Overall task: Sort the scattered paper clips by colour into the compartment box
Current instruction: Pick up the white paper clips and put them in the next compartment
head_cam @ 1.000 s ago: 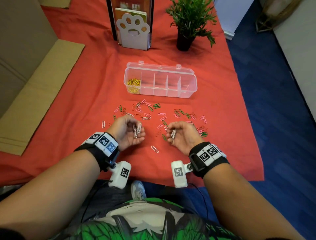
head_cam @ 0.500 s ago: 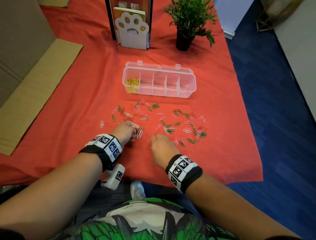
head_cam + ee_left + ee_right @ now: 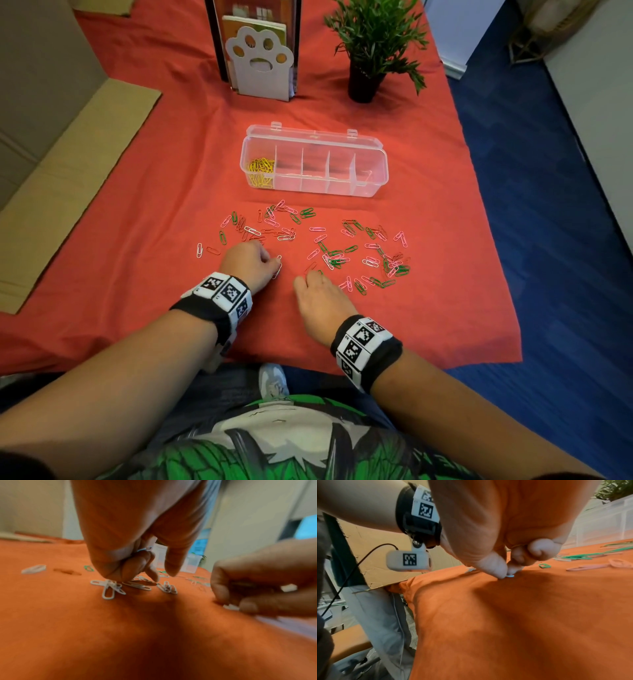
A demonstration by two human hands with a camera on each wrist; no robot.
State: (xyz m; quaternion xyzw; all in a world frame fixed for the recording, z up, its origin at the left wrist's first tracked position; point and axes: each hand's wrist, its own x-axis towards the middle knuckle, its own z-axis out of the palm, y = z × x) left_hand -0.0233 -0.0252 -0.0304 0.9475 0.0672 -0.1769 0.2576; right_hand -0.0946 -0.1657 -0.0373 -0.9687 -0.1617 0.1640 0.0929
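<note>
A clear compartment box [image 3: 379, 178] stands mid-table, with yellow clips [image 3: 261, 171] in its leftmost compartment. Pink, green, red and white paper clips [image 3: 342, 253] lie scattered on the red cloth in front of it. My left hand [image 3: 274, 265] is palm down with fingers curled; a white clip [image 3: 145, 549] shows between them, and its fingertips [image 3: 154, 576] rest on a small heap of white clips [image 3: 109, 588]. My right hand [image 3: 306, 277] is just to the right. Its thumb and forefinger pinch one white clip [image 3: 510, 576] against the cloth.
A paw-shaped holder [image 3: 262, 65] and a potted plant [image 3: 370, 44] stand at the back. Cardboard [image 3: 68, 154] lies along the left. The cloth's right edge drops to blue floor [image 3: 548, 240]. Its front edge runs just below my wrists.
Both hands have turned from palm up to palm down and dropped onto the cloth. The left hand's white clips now lie partly on the cloth. The right hand shifted left and nearer.
</note>
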